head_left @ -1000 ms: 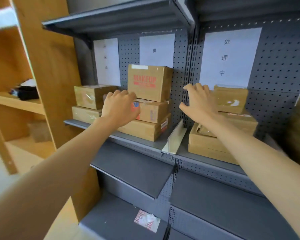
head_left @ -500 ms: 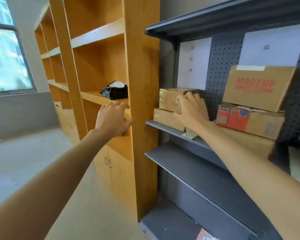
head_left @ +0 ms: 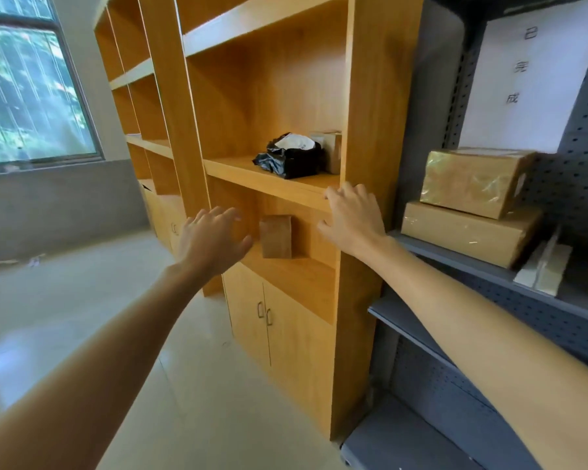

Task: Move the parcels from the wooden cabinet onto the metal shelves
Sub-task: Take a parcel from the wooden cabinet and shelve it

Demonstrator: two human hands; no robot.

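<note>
The wooden cabinet (head_left: 370, 96) fills the middle of the view. On its middle shelf lies a black plastic parcel (head_left: 291, 157) with a white label, and a small brown box (head_left: 331, 150) stands behind it. One shelf lower stands a small brown cardboard parcel (head_left: 276, 236). My left hand (head_left: 211, 242) is open, fingers spread, just left of that parcel. My right hand (head_left: 352, 218) is open in front of the middle shelf's front edge, right of the parcel. The grey metal shelves (head_left: 482, 266) at the right carry two stacked taped boxes (head_left: 472, 181).
A white sheet with characters hangs on the pegboard (head_left: 530, 72) above the stacked boxes. Cabinet doors with small handles (head_left: 263, 313) sit below the open shelves. A window (head_left: 28, 86) and a pale floor lie to the left.
The view has swung left from the metal shelves to the wooden cabinet. Both hands have left the shelved boxes and now reach towards the cabinet's lower open shelf.
</note>
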